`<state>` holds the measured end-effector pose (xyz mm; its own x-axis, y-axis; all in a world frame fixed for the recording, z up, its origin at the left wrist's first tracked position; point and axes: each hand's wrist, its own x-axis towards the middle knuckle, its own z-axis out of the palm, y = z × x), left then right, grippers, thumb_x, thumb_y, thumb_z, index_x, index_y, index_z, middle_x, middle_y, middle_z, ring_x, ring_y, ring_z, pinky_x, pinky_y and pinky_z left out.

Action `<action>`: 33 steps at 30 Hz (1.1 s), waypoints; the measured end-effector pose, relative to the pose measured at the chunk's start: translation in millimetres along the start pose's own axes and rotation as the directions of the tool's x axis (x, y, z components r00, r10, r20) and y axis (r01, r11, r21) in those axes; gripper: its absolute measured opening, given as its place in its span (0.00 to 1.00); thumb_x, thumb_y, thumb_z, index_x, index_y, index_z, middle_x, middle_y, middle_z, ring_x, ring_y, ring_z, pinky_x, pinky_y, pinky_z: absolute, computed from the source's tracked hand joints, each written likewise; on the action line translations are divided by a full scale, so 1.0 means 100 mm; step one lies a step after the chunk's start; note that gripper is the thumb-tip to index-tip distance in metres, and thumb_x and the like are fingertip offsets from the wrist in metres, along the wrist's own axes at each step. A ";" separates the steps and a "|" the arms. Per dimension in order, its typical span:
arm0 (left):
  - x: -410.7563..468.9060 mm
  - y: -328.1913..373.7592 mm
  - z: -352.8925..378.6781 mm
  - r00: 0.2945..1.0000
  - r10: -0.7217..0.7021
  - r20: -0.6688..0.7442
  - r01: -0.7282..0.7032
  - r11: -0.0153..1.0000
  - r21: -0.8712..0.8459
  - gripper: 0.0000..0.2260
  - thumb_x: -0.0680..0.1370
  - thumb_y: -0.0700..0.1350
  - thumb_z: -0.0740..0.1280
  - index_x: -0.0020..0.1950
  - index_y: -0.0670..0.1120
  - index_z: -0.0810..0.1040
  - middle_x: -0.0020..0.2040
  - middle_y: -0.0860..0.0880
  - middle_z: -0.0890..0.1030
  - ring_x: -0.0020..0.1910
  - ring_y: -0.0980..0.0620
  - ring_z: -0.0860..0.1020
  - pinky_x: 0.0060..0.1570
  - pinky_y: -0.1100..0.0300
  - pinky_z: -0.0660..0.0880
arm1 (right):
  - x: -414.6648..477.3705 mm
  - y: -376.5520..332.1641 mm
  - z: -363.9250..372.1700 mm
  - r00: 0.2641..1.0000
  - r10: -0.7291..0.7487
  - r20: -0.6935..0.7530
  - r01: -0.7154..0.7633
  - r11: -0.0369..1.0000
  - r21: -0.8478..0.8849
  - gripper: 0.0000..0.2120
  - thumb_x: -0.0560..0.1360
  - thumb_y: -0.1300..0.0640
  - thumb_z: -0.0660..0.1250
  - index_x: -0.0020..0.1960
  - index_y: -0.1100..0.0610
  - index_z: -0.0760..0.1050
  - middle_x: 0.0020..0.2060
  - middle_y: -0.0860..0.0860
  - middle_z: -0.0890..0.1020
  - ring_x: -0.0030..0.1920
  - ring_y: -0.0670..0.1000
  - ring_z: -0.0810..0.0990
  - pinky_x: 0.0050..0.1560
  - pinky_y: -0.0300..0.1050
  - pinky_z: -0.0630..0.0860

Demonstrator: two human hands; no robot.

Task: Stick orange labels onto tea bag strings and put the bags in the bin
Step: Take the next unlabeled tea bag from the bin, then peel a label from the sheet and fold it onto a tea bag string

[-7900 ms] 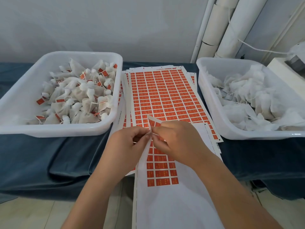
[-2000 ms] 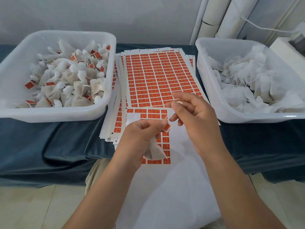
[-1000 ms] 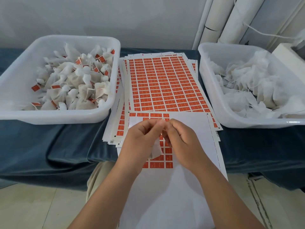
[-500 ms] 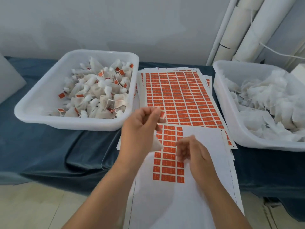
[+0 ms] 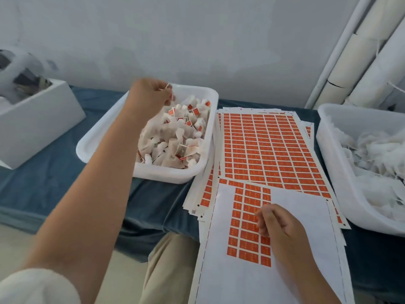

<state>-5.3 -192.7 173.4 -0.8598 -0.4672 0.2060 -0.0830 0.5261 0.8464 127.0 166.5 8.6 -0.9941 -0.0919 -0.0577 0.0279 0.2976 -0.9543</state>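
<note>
My left hand (image 5: 149, 95) is raised over the left white bin (image 5: 166, 175) and pinches the string of a tea bag (image 5: 153, 128). The bag hangs blurred below it, above the pile of labelled bags (image 5: 182, 137), with a small orange label (image 5: 174, 98) by the fingertips. My right hand (image 5: 278, 222) lies on the partly used label sheet (image 5: 295, 216) at the table's front. Its fingers are curled, with thumb and forefinger meeting on one of the orange labels (image 5: 247, 227). I cannot tell whether the label has been lifted.
A stack of full orange label sheets (image 5: 263, 150) lies between the bins. The right white bin (image 5: 335, 172) holds unlabelled bags. A white box (image 5: 32, 119) stands at the far left on the blue cloth. White rolls (image 5: 361, 51) lean in the back right corner.
My left hand has carried the labelled tea bag left and up, from above the sheets to over the left bin. My right hand stays low on the front label sheet.
</note>
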 end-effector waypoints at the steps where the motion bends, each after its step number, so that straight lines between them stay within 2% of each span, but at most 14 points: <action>1: 0.04 -0.06 -0.03 1.000 -0.012 0.018 0.010 0.996 0.087 0.07 0.82 0.45 0.69 0.55 0.48 0.86 0.48 0.48 0.88 0.39 0.54 0.82 0.43 0.61 0.78 | 0.00 0.00 -0.01 1.000 0.000 0.010 0.000 1.000 -0.002 0.19 0.75 0.31 0.57 0.44 0.42 0.79 0.37 0.46 0.84 0.41 0.45 0.84 0.41 0.36 0.76; 3: 0.06 -0.14 -0.08 0.999 -0.023 0.026 0.017 0.979 0.202 0.10 0.80 0.48 0.70 0.60 0.51 0.85 0.49 0.51 0.86 0.40 0.52 0.80 0.44 0.59 0.77 | 0.02 -0.02 -0.04 0.999 -0.003 0.033 0.004 1.000 -0.021 0.19 0.75 0.32 0.58 0.44 0.44 0.79 0.37 0.47 0.84 0.40 0.46 0.84 0.42 0.38 0.77; 6: 0.01 -0.17 -0.11 1.000 -0.023 -0.018 0.026 0.977 0.212 0.15 0.80 0.53 0.70 0.66 0.53 0.83 0.52 0.53 0.86 0.40 0.52 0.81 0.44 0.56 0.81 | 0.01 -0.13 -0.15 0.997 -0.060 0.049 0.064 0.995 -0.072 0.21 0.78 0.34 0.59 0.43 0.49 0.79 0.35 0.47 0.84 0.39 0.47 0.84 0.42 0.38 0.77; 8: -0.04 -0.19 -0.10 0.996 0.035 -0.078 -0.013 0.965 0.261 0.17 0.81 0.54 0.69 0.68 0.51 0.82 0.58 0.53 0.86 0.46 0.50 0.82 0.54 0.53 0.81 | -0.02 -0.26 -0.25 0.992 -0.124 0.023 0.125 0.988 -0.090 0.20 0.81 0.33 0.60 0.43 0.46 0.78 0.36 0.45 0.84 0.40 0.45 0.85 0.40 0.34 0.79; 10: -0.15 -0.17 -0.05 0.975 0.144 -0.169 -0.087 0.948 0.306 0.17 0.82 0.55 0.68 0.67 0.50 0.82 0.61 0.51 0.85 0.55 0.50 0.82 0.58 0.58 0.74 | -0.03 -0.43 -0.42 0.979 -0.196 -0.051 0.188 0.973 -0.131 0.14 0.79 0.33 0.62 0.46 0.41 0.78 0.39 0.41 0.85 0.43 0.43 0.85 0.44 0.28 0.77; 12: -0.35 -0.10 0.03 0.946 0.226 -0.234 -0.164 0.953 0.256 0.16 0.82 0.56 0.67 0.64 0.50 0.83 0.58 0.53 0.85 0.56 0.57 0.82 0.57 0.65 0.72 | 0.02 -0.61 -0.67 0.954 -0.254 -0.158 0.219 0.953 -0.209 0.09 0.79 0.36 0.64 0.50 0.39 0.79 0.43 0.38 0.85 0.46 0.40 0.85 0.42 0.29 0.78; 14: -0.64 0.02 0.14 0.939 0.258 -0.226 -0.231 0.963 0.139 0.12 0.81 0.57 0.67 0.60 0.54 0.83 0.50 0.60 0.84 0.47 0.71 0.80 0.49 0.79 0.69 | 0.15 -0.74 -1.00 0.918 -0.284 -0.277 0.205 0.937 -0.281 0.09 0.79 0.37 0.64 0.52 0.39 0.79 0.47 0.35 0.85 0.47 0.37 0.83 0.41 0.32 0.77; 16: -0.97 0.14 0.30 0.940 0.294 -0.173 -0.288 0.956 0.057 0.08 0.82 0.57 0.67 0.57 0.57 0.83 0.43 0.66 0.81 0.43 0.75 0.78 0.43 0.81 0.71 | 0.33 -0.79 -1.36 0.887 -0.288 -0.361 0.141 0.913 -0.383 0.09 0.78 0.38 0.65 0.53 0.39 0.78 0.48 0.33 0.83 0.48 0.36 0.81 0.45 0.41 0.75; 19: -1.43 0.28 0.57 0.944 0.329 -0.026 -0.330 0.944 -0.017 0.04 0.83 0.56 0.68 0.52 0.60 0.81 0.41 0.67 0.82 0.43 0.71 0.80 0.35 0.74 0.74 | 0.71 -0.69 -1.89 0.942 -0.157 -0.296 -0.066 0.778 -0.624 0.10 0.81 0.44 0.66 0.61 0.41 0.80 0.54 0.35 0.83 0.57 0.43 0.81 0.55 0.49 0.75; 21: -1.66 0.34 0.76 0.937 0.326 0.123 -0.317 0.944 -0.092 0.04 0.82 0.56 0.67 0.48 0.62 0.80 0.43 0.69 0.83 0.41 0.68 0.82 0.31 0.75 0.73 | 0.96 -0.52 -2.15 0.968 0.065 -0.242 -0.234 0.578 -0.782 0.19 0.82 0.48 0.67 0.72 0.50 0.76 0.65 0.47 0.81 0.66 0.54 0.78 0.64 0.52 0.72; 23: -1.85 0.34 0.94 0.915 0.305 0.265 -0.266 0.949 -0.171 0.04 0.81 0.57 0.68 0.47 0.62 0.81 0.43 0.67 0.84 0.41 0.64 0.83 0.33 0.73 0.76 | 1.12 -0.38 -2.24 0.934 0.270 -0.235 -0.335 0.425 -0.841 0.25 0.81 0.50 0.68 0.76 0.54 0.72 0.71 0.53 0.77 0.70 0.58 0.75 0.68 0.52 0.71; 27: -2.11 0.20 1.24 0.893 0.234 0.384 -0.167 0.966 -0.199 0.06 0.81 0.57 0.68 0.48 0.61 0.84 0.43 0.64 0.85 0.45 0.59 0.85 0.43 0.64 0.83 | 1.21 -0.23 -2.22 0.916 0.285 -0.283 -0.383 0.402 -0.832 0.19 0.77 0.53 0.73 0.68 0.51 0.78 0.62 0.52 0.82 0.59 0.58 0.80 0.58 0.51 0.77; 30: -2.24 0.09 1.37 0.890 0.197 0.411 -0.134 0.975 -0.178 0.06 0.81 0.58 0.68 0.46 0.62 0.83 0.42 0.64 0.84 0.46 0.60 0.83 0.39 0.69 0.79 | 1.14 -0.25 -2.22 0.927 0.185 -0.327 -0.374 0.386 -0.843 0.09 0.76 0.52 0.73 0.55 0.48 0.81 0.49 0.48 0.82 0.46 0.55 0.81 0.44 0.47 0.73; 33: -2.30 0.02 1.39 0.883 0.165 0.440 -0.106 0.982 -0.154 0.06 0.80 0.59 0.68 0.45 0.62 0.83 0.42 0.66 0.84 0.47 0.62 0.82 0.38 0.75 0.76 | 1.01 -0.30 -2.24 0.943 0.095 -0.318 -0.321 0.504 -0.802 0.06 0.74 0.50 0.76 0.45 0.47 0.79 0.51 0.48 0.80 0.39 0.55 0.81 0.41 0.47 0.71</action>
<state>121.8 14.3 59.2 -0.9944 -0.0130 0.1053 0.0878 0.4568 0.8852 1.8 361.0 96.8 -0.9684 0.2440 -0.0521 0.2494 0.9413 -0.2274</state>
